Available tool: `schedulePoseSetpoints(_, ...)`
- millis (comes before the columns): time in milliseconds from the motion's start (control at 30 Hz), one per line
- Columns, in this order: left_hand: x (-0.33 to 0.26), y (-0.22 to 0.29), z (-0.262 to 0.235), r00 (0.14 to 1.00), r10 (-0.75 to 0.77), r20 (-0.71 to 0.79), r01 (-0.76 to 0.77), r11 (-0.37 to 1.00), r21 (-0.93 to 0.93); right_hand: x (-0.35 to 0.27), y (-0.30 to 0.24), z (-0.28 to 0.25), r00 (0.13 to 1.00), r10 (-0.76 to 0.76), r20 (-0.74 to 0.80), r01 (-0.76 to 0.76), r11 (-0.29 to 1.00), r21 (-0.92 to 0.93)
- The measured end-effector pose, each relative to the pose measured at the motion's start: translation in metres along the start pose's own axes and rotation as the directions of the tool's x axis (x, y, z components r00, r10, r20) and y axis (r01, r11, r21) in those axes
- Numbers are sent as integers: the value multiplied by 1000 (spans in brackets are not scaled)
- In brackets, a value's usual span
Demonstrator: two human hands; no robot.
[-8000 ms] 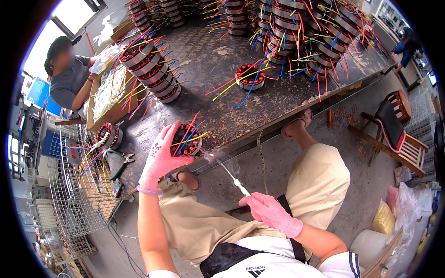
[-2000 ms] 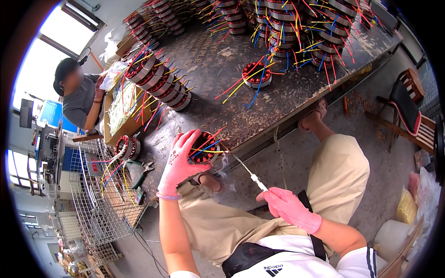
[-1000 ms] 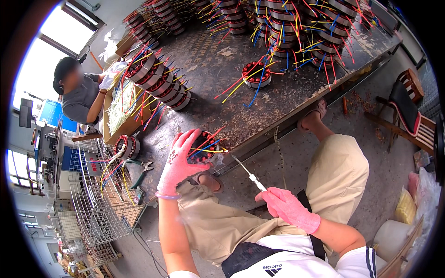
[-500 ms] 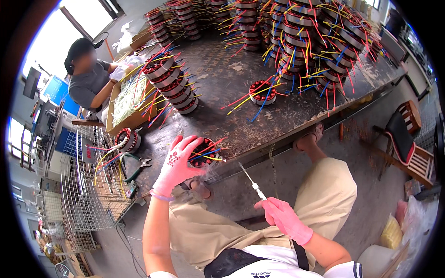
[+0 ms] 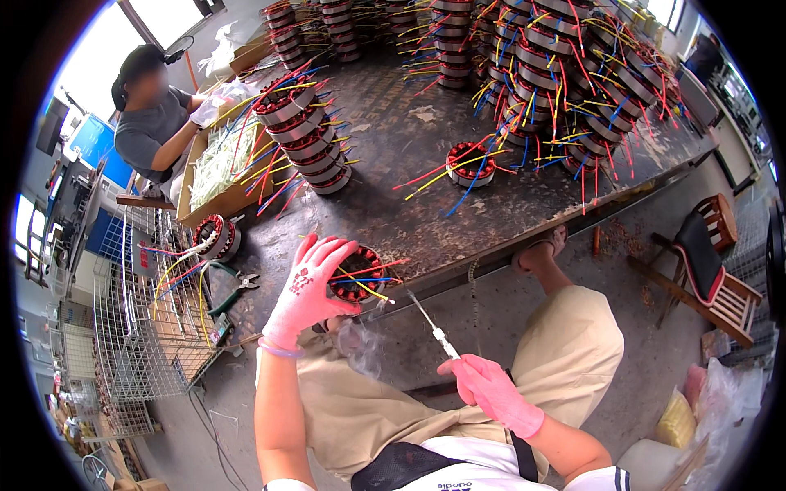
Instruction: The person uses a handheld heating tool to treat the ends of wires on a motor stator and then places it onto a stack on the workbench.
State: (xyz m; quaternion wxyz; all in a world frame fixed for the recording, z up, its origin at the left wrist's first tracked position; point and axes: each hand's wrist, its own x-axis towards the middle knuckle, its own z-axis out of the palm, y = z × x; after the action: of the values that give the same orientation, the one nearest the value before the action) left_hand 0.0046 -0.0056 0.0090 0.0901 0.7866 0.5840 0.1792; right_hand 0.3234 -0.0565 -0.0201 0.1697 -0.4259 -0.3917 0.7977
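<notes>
A motor stator [image 5: 358, 281] with red, blue and yellow wires lies at the near edge of the dark workbench. My left hand [image 5: 304, 295], in a pink glove, closes round its left side, fingers over the far rim and thumb at the near rim. In my right hand [image 5: 497, 391], also pink-gloved, is a soldering iron [image 5: 440, 337] with a white handle part. Its thin tip points up and left, close to the stator's wire ends but apart from them. Thin smoke drifts below the stator, over my lap.
Stator stacks [image 5: 307, 143] stand on the workbench [image 5: 381, 176], with more behind. A single stator [image 5: 471, 164] sits at centre right, another [image 5: 217, 237] at left by the pliers [image 5: 233, 293]. A co-worker [image 5: 151, 123] sits beyond a cardboard box [image 5: 196, 192]. A wooden chair [image 5: 708, 270] stands right.
My left thumb has come in against the stator, which has turned slightly. The soldering iron has shifted a little left and down. Smoke has spread lower.
</notes>
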Motion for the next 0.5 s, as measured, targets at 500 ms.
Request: schedulePoseSetpoints(500,-2,-2,0,1000,-10,3,10,1000,-3,-5,-16,8,999,36,-14,-36,999,-11)
